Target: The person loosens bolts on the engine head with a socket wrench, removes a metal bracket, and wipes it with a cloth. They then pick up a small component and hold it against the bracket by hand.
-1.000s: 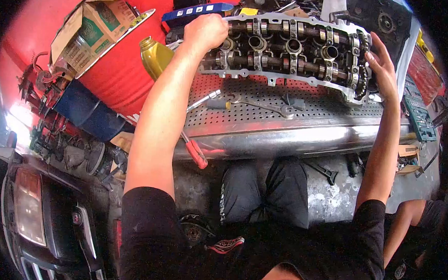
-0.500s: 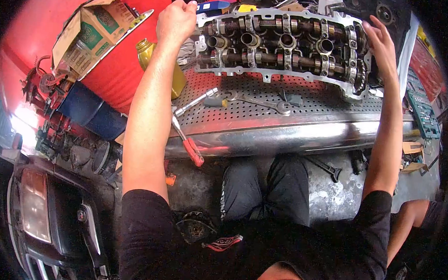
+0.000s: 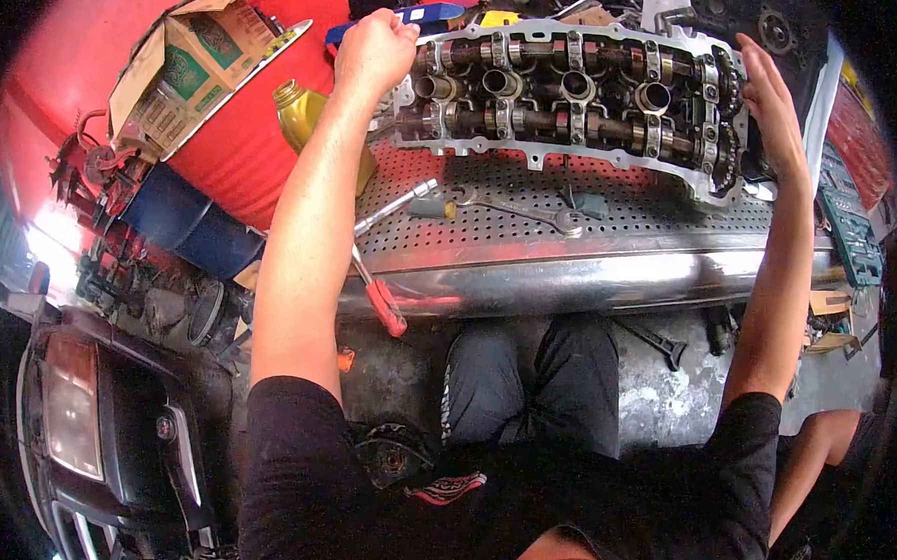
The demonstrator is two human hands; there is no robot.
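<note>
A metal cylinder head (image 3: 536, 109) with two camshafts lies on a perforated metal bench (image 3: 471, 231). At its left end is my left hand (image 3: 378, 49), its fingers curled in; whether they grip the edge is hidden. My right hand (image 3: 770, 99) rests along the right end beside the timing chain, fingers stretched out. In front of the head lie a combination wrench (image 3: 522, 205), a small grey-green tool (image 3: 432, 208) and a ratchet with a red handle (image 3: 384, 305).
A yellow bottle (image 3: 298, 111) stands left of the cylinder head. Farther left are a cardboard box (image 3: 193, 64) and a blue drum (image 3: 191, 219). A green socket case (image 3: 851, 233) is at the right. Another person's arm (image 3: 811, 461) shows at the lower right.
My left hand has moved slightly right. The right end of the cylinder head has shifted a little to the right, and my right hand's fingers now lie closer along it.
</note>
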